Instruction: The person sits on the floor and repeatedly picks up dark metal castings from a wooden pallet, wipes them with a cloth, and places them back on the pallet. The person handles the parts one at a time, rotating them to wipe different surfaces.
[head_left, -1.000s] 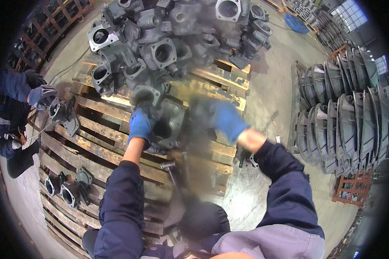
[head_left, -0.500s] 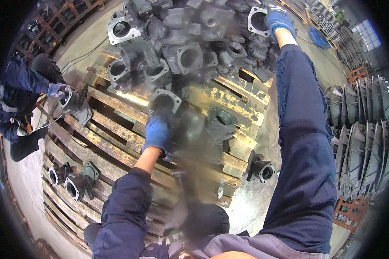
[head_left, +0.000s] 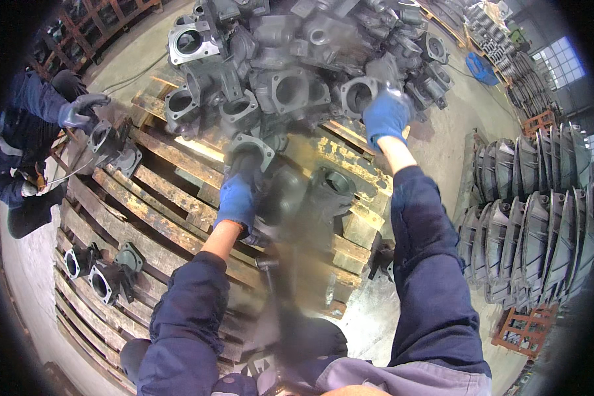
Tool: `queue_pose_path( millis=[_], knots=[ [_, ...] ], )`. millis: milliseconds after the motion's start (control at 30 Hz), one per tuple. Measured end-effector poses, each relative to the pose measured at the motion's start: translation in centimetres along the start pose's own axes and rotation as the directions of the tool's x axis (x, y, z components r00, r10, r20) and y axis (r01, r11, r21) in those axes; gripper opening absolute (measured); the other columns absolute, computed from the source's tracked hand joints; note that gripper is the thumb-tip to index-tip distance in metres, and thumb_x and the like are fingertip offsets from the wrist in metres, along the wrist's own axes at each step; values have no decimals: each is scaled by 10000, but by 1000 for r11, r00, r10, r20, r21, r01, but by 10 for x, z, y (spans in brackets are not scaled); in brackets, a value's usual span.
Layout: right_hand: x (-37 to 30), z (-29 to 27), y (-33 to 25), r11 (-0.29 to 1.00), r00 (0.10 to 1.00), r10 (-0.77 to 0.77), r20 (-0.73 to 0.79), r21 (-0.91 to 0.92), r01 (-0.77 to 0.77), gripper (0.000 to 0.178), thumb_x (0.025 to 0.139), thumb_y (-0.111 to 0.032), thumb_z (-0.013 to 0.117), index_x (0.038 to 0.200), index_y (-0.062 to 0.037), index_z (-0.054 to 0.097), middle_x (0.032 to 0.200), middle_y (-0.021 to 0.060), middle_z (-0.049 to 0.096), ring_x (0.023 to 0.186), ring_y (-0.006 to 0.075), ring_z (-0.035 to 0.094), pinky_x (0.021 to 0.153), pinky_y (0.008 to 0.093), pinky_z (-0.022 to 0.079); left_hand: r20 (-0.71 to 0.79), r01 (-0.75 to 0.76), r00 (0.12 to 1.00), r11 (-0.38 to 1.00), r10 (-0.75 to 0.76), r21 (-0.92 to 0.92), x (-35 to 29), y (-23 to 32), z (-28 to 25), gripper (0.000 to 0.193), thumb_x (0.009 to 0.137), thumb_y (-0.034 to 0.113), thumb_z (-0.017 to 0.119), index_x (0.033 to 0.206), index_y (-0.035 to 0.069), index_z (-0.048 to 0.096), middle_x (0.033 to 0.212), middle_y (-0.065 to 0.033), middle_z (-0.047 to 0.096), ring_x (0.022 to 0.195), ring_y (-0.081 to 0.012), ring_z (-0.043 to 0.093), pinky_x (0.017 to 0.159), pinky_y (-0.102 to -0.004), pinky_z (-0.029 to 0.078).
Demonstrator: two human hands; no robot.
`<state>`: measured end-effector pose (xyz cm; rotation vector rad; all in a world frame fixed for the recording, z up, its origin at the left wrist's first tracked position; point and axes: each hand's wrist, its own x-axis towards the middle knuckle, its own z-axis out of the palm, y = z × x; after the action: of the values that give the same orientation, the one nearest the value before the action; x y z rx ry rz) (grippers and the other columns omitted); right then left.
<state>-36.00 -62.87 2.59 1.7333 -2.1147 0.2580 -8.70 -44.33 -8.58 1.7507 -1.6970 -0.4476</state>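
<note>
My left hand, in a blue glove, is closed on a dark grey metal casting whose square flange faces up; its fingers are partly hidden in shadow. Over the near right side of the heap, my right hand, also gloved, grips another flanged casting with a large round opening. More of these housings lie piled just beyond both hands. To the right of my left hand, a further casting stands on the wooden pallet. A blurred smear crosses the middle of the view.
At the left, a co-worker's gloved hand is beside a casting. Several castings lie on the pallet's near left. Another casting is on the floor by my right sleeve. Stacked ribbed grey parts stand at the right.
My right hand has come nearer and to the left from the heap's far right, bringing the flanged casting along. My left hand stays nearly in place. The co-worker's hand has lifted off its casting.
</note>
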Motion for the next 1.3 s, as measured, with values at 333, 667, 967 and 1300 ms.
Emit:
queue_pose_path(
  millis=[333,667,967,1300],
  knots=[
    [-122,32,112,881,823,133,553,315,-353,443,913,-400,583,1057,15,637,1054,294,647,1001,428,630,796,423,505,-76,-76,994,997,74,-19,1,-4,5,351,900,214,573,1202,38,591,1214,-233,598,1135,-422,550,972,-445,456],
    [63,-13,-11,873,983,-155,94,479,92,578,858,-459,604,1330,-137,517,1253,224,602,1162,396,582,975,462,471,-15,-1,1000,1000,1,-8,-1,-1,1,334,889,192,586,1177,24,605,1199,-228,600,1128,-410,553,973,-445,452],
    [147,-3,-82,922,925,-277,259,344,180,369,891,-206,500,1203,-91,662,1296,192,585,1203,375,564,991,462,464,-93,-60,994,998,57,-30,-1,-9,6,348,903,165,558,1220,25,584,1240,-228,574,1176,-417,519,1023,-449,420],
    [126,-5,-75,952,964,-253,85,198,232,295,886,-179,526,1119,-145,703,1160,148,674,1087,329,649,900,455,518,-49,-24,999,999,23,-25,1,-8,7,340,890,138,551,1210,34,596,1234,-203,591,1173,-396,531,1030,-435,417]
  ],
)
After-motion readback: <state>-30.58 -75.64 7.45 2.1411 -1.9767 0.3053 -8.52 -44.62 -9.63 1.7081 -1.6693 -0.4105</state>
